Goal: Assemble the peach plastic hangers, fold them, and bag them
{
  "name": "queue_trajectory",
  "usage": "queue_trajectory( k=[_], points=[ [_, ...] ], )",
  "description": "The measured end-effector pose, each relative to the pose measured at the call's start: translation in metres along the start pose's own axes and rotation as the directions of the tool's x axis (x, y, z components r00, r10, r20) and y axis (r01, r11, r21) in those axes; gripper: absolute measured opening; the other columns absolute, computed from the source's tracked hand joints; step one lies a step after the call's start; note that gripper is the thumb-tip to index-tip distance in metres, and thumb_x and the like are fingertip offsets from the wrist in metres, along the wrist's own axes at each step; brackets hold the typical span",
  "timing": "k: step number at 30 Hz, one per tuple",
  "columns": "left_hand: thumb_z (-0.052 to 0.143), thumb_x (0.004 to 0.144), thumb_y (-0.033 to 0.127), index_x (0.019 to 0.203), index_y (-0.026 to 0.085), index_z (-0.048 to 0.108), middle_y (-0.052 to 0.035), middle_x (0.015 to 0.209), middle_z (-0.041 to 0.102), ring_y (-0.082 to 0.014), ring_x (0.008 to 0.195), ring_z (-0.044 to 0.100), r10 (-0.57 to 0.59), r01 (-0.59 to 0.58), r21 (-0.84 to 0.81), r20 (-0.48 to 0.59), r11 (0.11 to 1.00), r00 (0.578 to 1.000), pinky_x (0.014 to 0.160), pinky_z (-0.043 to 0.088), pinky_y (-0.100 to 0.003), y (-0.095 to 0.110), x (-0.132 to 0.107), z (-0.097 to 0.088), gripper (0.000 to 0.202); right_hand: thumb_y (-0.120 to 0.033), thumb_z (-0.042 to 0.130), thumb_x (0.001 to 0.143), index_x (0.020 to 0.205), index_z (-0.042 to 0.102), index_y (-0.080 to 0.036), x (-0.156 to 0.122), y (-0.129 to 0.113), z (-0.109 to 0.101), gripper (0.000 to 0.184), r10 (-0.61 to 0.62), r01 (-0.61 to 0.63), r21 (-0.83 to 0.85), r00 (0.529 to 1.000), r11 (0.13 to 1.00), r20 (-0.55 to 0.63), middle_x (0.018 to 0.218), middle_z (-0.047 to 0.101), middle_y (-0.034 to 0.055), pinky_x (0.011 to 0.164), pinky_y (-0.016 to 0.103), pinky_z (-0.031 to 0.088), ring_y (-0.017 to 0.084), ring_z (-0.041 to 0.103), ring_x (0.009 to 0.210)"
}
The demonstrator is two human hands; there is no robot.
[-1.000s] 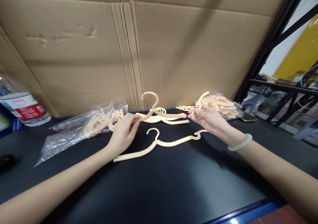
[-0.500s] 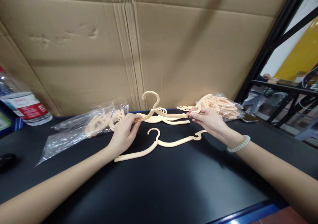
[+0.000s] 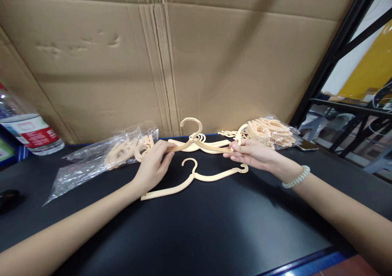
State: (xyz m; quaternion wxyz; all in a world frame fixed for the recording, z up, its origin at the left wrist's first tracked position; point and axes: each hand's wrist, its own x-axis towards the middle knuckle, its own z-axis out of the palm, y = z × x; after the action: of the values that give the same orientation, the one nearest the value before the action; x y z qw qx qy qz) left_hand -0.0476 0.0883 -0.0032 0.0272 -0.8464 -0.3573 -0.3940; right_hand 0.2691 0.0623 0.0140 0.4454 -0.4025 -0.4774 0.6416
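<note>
My left hand [image 3: 152, 163] grips the left end of a cream folding clothes hanger [image 3: 211, 149], held just above the table with its hook up. At the hanger's other end, my right hand [image 3: 257, 153] pinches a small curved hanger piece [image 3: 239, 133] against the arm tip; the fingers partly cover the contact, so I cannot tell whether they are joined. In front lies a second hanger [image 3: 214, 177], spread out flat, with a small hooked piece [image 3: 244, 168] at its right end. More hanger parts [image 3: 180, 146] lie behind the held one, partly hidden by it.
Clear plastic bags of cream parts lie at left [image 3: 121, 151] and right [image 3: 272, 131], with loose pieces [image 3: 225, 134] beside the right one. A phone [image 3: 307, 145], a bottle [image 3: 33, 133] and a black object [image 3: 9, 199] are at the sides. Cardboard [image 3: 229, 63] stands behind.
My right hand has moved slightly left and brought the curved piece to the hanger's right tip. The held hanger's hook has shifted right and a little lower. My left hand stays nearly still.
</note>
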Motion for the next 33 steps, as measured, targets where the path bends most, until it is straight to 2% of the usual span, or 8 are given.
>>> queue_trajectory(
  k=[6, 10, 18, 24, 28, 31, 33],
  points=[
    [0.041, 0.096, 0.021, 0.102, 0.02, 0.054, -0.0055, 0.096, 0.062, -0.0214, 0.089, 0.059, 0.001, -0.001, 0.001, -0.001, 1.0, 1.0, 0.079, 0.048, -0.036, 0.001, 0.0, 0.0, 0.014, -0.026, 0.077, 0.074, 0.073, 0.064, -0.016, -0.002, -0.003, 0.0, 0.016, 0.045, -0.047, 0.067, 0.998, 0.997, 0.033, 0.086, 0.073, 0.0048, 0.085, 0.024, 0.059, 0.02, 0.072, 0.095],
    [0.04, 0.096, 0.022, 0.101, 0.021, 0.053, -0.0053, 0.095, 0.062, -0.0219, 0.089, 0.06, -0.014, 0.014, -0.003, -0.003, 1.0, 1.0, 0.08, 0.048, -0.037, 0.001, 0.0, 0.0, 0.015, -0.022, 0.076, 0.076, 0.073, 0.062, -0.015, -0.003, -0.005, -0.002, 0.015, 0.059, -0.062, 0.064, 0.997, 0.996, 0.04, 0.089, 0.073, 0.0076, 0.082, 0.027, 0.061, 0.024, 0.071, 0.097],
    [0.04, 0.096, 0.022, 0.101, 0.022, 0.053, -0.0054, 0.095, 0.061, -0.0216, 0.09, 0.059, 0.0, 0.0, -0.003, -0.004, 1.0, 1.0, 0.079, 0.048, -0.036, 0.0, 0.0, 0.0, 0.014, -0.021, 0.072, 0.081, 0.071, 0.06, -0.016, -0.001, -0.004, -0.005, 0.017, 0.034, -0.036, 0.055, 0.999, 0.998, 0.036, 0.075, 0.067, 0.0044, 0.083, 0.027, 0.061, 0.025, 0.071, 0.098],
    [0.041, 0.096, 0.021, 0.101, 0.021, 0.053, -0.0053, 0.094, 0.061, -0.0213, 0.089, 0.059, 0.014, -0.014, -0.002, -0.008, 1.0, 1.0, 0.079, 0.048, -0.036, 0.001, 0.0, 0.0, 0.014, -0.014, 0.073, 0.079, 0.068, 0.059, -0.016, 0.0, -0.002, -0.001, 0.017, 0.031, -0.03, 0.091, 0.999, 0.995, -0.014, 0.075, 0.065, 0.0033, 0.088, 0.028, 0.06, 0.024, 0.073, 0.092],
    [0.041, 0.096, 0.02, 0.102, 0.021, 0.053, -0.005, 0.095, 0.061, -0.0211, 0.089, 0.059, 0.008, -0.008, 0.001, -0.004, 1.0, 1.0, 0.079, 0.048, -0.036, 0.0, 0.0, 0.0, 0.014, -0.01, 0.07, 0.08, 0.069, 0.057, -0.017, 0.001, 0.001, 0.004, 0.018, -0.024, 0.032, 0.071, 0.993, 0.997, -0.12, 0.074, 0.066, 0.0022, 0.091, 0.033, 0.059, 0.022, 0.074, 0.086],
    [0.042, 0.096, 0.02, 0.102, 0.021, 0.053, -0.0048, 0.094, 0.061, -0.0208, 0.089, 0.059, 0.004, -0.004, -0.007, -0.007, 1.0, 1.0, 0.079, 0.048, -0.036, -0.001, 0.0, 0.0, 0.014, -0.008, 0.067, 0.081, 0.071, 0.056, -0.018, 0.0, 0.002, 0.009, 0.017, -0.062, 0.072, 0.047, 0.98, 0.996, -0.187, 0.074, 0.07, 0.0035, 0.086, 0.034, 0.061, 0.019, 0.074, 0.077],
    [0.043, 0.096, 0.019, 0.103, 0.021, 0.054, -0.0049, 0.095, 0.061, -0.0207, 0.09, 0.059, 0.019, -0.019, -0.017, -0.01, 1.0, 1.0, 0.08, 0.048, -0.035, -0.001, 0.0, 0.0, 0.013, -0.009, 0.065, 0.081, 0.074, 0.057, -0.018, -0.001, 0.002, 0.011, 0.014, -0.089, 0.101, 0.053, 0.979, 0.993, -0.181, 0.079, 0.072, 0.0054, 0.081, 0.029, 0.061, 0.017, 0.074, 0.078]
  ],
)
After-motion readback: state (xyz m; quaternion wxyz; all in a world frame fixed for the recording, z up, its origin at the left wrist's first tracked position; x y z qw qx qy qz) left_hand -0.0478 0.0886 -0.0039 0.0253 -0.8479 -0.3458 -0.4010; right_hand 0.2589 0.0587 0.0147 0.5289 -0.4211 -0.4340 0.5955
